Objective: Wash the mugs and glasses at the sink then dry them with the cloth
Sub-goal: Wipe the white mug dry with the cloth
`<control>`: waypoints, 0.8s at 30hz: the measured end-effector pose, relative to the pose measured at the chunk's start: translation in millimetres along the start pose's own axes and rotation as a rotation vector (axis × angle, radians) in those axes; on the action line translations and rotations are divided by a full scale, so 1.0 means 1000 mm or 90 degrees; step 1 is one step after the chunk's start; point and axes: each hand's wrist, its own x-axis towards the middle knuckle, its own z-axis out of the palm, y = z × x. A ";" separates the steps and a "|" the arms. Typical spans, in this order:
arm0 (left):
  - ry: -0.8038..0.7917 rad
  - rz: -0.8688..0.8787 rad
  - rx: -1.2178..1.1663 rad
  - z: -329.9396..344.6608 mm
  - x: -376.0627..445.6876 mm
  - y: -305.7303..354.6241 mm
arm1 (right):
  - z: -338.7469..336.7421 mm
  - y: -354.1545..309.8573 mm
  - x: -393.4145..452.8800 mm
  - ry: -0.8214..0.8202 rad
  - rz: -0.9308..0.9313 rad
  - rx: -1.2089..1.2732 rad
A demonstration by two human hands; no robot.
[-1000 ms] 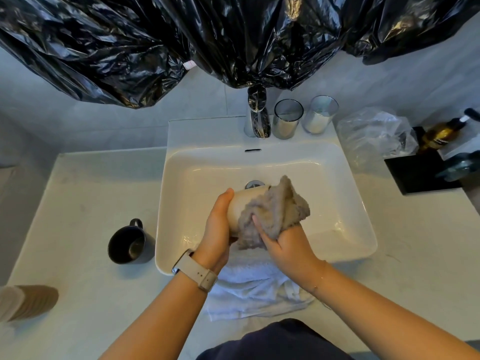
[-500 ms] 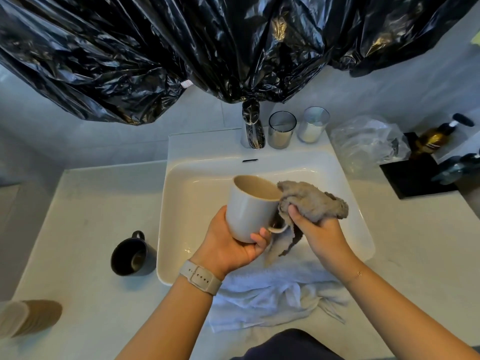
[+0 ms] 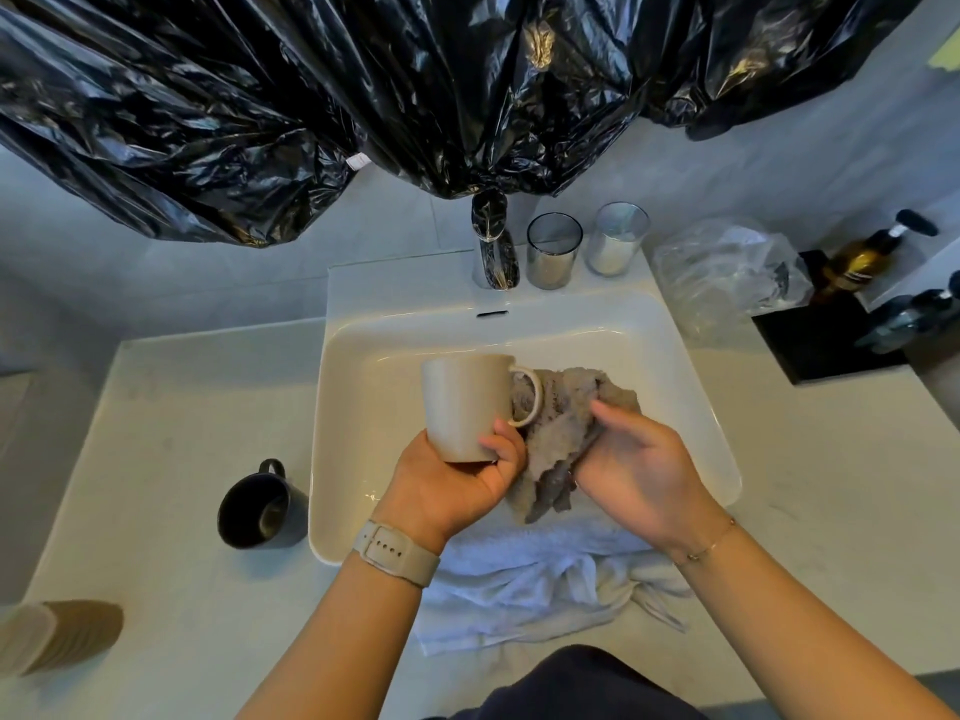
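Your left hand (image 3: 457,478) grips the beige mug (image 3: 465,405) by its base, handle toward the grey cloth (image 3: 563,407) bunched in your right hand (image 3: 631,467), probably for drying around the handle.

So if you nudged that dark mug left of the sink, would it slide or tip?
The dark mug looks squat and upright on the smooth counter, so it would probably slide rather than tip. It looks ceramic, so likely heavy for its size, and breakable if knocked off.

above white sink (image 3: 691,407): crinkled black plastic sheeting (image 3: 415,96) hangs low
behind sink: chrome faucet (image 3: 493,241), two glass tumblers (image 3: 553,252)
left of sink: dark ceramic mug (image 3: 257,504)
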 end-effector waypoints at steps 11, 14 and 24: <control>0.079 0.220 0.378 -0.014 0.017 -0.005 | -0.001 0.018 0.028 0.210 -0.093 -0.351; 0.087 0.319 0.476 -0.024 0.017 0.006 | 0.003 0.021 0.030 0.219 -0.060 -0.245; 0.021 0.380 0.639 -0.018 0.010 0.021 | 0.015 0.006 0.031 0.152 0.023 -0.125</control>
